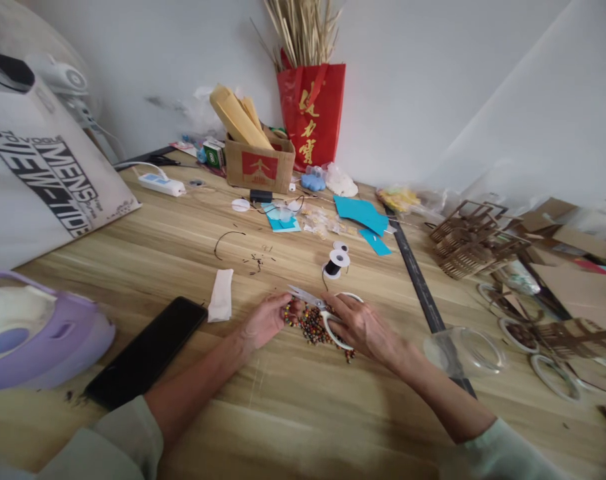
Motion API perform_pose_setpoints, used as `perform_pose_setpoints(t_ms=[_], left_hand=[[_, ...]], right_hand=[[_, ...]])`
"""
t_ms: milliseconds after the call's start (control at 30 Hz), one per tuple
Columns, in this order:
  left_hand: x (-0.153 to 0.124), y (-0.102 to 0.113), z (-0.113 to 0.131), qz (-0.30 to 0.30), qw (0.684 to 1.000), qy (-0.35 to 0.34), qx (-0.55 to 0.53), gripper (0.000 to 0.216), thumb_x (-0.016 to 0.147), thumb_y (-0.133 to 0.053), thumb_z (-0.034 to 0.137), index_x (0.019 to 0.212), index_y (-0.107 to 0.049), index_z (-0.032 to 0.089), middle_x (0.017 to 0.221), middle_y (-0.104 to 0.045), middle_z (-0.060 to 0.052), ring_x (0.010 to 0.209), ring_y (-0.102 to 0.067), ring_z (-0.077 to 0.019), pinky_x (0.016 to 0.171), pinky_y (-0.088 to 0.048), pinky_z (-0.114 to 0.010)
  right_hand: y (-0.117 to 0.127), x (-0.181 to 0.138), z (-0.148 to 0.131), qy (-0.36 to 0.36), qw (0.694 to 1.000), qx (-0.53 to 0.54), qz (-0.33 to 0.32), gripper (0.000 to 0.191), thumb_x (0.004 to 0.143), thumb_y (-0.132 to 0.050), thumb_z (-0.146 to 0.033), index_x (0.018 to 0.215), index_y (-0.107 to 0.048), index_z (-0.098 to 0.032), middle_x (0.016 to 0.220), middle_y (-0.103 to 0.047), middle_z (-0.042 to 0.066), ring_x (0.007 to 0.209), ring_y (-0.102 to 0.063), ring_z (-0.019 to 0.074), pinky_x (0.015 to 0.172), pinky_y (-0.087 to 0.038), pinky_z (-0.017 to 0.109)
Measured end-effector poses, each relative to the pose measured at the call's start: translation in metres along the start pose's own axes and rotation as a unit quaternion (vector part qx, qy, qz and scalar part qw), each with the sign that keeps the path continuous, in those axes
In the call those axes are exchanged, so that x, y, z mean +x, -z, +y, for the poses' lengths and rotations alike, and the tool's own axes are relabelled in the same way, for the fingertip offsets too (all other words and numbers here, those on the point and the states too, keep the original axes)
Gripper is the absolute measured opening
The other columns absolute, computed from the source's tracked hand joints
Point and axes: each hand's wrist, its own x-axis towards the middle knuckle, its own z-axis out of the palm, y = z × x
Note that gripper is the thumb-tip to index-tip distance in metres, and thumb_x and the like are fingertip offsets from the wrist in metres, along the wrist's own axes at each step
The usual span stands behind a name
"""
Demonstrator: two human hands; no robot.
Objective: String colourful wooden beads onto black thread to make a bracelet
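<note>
In the middle of the table my right hand [365,327] grips a pair of scissors [330,318] with white handles. The blades point left, toward my left hand [269,321], whose fingers are closed on a string of small colourful beads [289,313]. Below the scissors lies a pile of loose beads [315,328], partly covered by the handles and my right hand. Just beyond my hands stands a spool of black cord [335,265], and a strand runs from it down toward my right hand. Whether the blades touch a cord is too small to tell.
A black phone [147,350], a folded white tissue [221,295] and a purple-and-white device [47,333] are on the left. Black cord scraps [257,261] lie beyond my left hand. A clear plastic jar [465,352] and woven baskets [470,240] are on the right. Behind stand a cardboard box [260,167] and a red bag [313,113].
</note>
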Motion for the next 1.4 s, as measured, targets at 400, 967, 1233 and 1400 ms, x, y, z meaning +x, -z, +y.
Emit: perform_pose_setpoints(t_ms=[400, 967, 1233, 1400], left_hand=[[0.0, 0.0, 0.001, -0.009, 1.0, 0.006, -0.001, 0.014, 0.071, -0.079, 0.02, 0.073, -0.071, 0.009, 0.072, -0.072, -0.006, 0.066, -0.066, -0.0156, 0.059, -0.051, -0.025], [0.0, 0.001, 0.004, 0.013, 0.999, 0.011, -0.034, 0.007, 0.079, -0.068, 0.012, 0.082, -0.071, 0.007, 0.075, -0.069, -0.007, 0.068, -0.065, -0.0155, 0.062, -0.048, -0.025], [0.001, 0.0, 0.008, 0.055, 0.996, 0.028, -0.061, 0.014, 0.086, -0.06, 0.015, 0.083, -0.07, 0.005, 0.071, -0.066, -0.007, 0.067, -0.063, -0.0147, 0.064, -0.049, -0.025], [0.0, 0.001, 0.008, 0.034, 0.998, 0.035, -0.05, 0.02, 0.086, -0.062, 0.023, 0.082, -0.07, 0.006, 0.069, -0.064, -0.006, 0.066, -0.062, -0.0154, 0.061, -0.049, -0.026]], right_hand=[[-0.002, -0.001, 0.0, 0.008, 0.999, 0.049, 0.003, 0.024, 0.092, -0.051, -0.014, 0.116, -0.048, -0.015, 0.092, -0.063, 0.01, 0.076, -0.062, 0.0201, 0.066, -0.05, 0.029], [0.005, -0.017, 0.0, -0.044, 0.979, 0.191, 0.063, 0.032, 0.096, -0.049, -0.025, 0.128, -0.051, -0.02, 0.101, -0.069, 0.008, 0.082, -0.066, 0.017, 0.072, -0.052, 0.025], [0.019, -0.063, -0.019, -0.062, 0.984, 0.141, -0.084, 0.025, 0.091, -0.052, -0.02, 0.116, -0.056, -0.023, 0.091, -0.07, 0.004, 0.073, -0.068, 0.0173, 0.061, -0.049, 0.024], [0.002, -0.077, -0.047, -0.02, 0.99, 0.051, -0.132, 0.023, 0.089, -0.059, -0.02, 0.112, -0.055, -0.024, 0.096, -0.067, 0.004, 0.076, -0.067, 0.0204, 0.063, -0.051, 0.03]])
